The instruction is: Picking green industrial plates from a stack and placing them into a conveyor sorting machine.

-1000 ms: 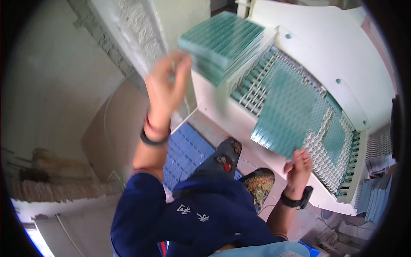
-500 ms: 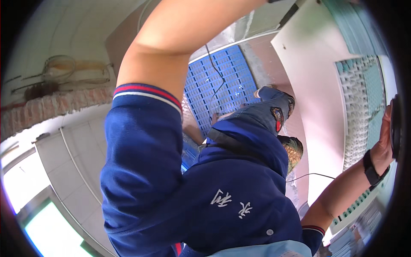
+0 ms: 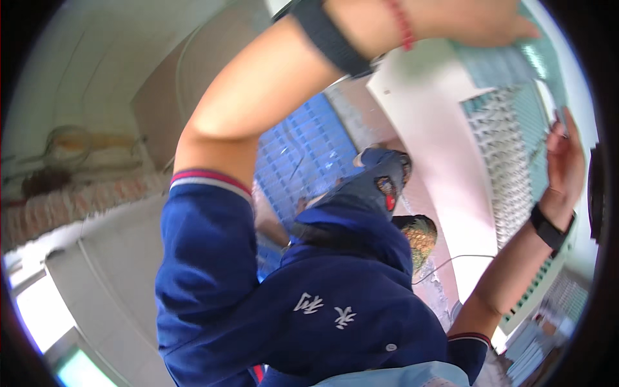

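Note:
My left hand (image 3: 477, 22) reaches across the top to the far right, blurred by motion, above a stack of pale teal sheets (image 3: 500, 64). Whether it holds anything cannot be made out. My right hand (image 3: 564, 161) is raised at the right edge with its fingers stretched upward, beside a teal surface (image 3: 525, 122). A thin greyish edge shows by its fingertips, too small to name. Between my hands lies a dense bank of white looped pieces (image 3: 500, 155) on a white tabletop (image 3: 438, 142).
A black round-edged object (image 3: 598, 193) stands beyond my right hand. Pale blue pieces (image 3: 525, 358) are piled at the lower right. A thin dark cable (image 3: 451, 259) hangs by the table. Blue slatted panels (image 3: 303, 155) lie on the floor. A brick ledge (image 3: 77, 206) runs along the left.
My left hand has swung into view at the top right. My right hand has moved away from the black object, its fingers now showing. The whole view has shifted slightly.

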Available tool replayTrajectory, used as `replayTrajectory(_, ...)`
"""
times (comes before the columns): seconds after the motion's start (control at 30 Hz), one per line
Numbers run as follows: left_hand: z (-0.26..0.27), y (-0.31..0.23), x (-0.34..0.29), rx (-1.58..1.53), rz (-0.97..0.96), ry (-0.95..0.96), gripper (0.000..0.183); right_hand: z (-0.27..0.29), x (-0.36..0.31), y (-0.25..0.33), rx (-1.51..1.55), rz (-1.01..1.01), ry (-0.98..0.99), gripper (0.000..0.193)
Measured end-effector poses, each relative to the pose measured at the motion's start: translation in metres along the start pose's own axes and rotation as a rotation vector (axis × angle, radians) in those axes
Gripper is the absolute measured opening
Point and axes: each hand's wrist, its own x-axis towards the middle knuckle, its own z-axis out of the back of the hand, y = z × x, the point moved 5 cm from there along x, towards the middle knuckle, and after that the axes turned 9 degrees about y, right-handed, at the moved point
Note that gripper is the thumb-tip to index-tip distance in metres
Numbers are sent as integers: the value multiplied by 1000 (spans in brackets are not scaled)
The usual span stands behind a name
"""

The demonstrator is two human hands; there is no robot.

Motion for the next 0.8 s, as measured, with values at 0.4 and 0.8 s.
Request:
replayTrajectory(0.4,-35,-120,-81,-1347,359,155,50,-5,-190,-41,202,197,-207,23)
replayTrajectory(0.8,-194,-182,-93,-1921,937,330,35,55,-275,-140,206,-56,-558,14)
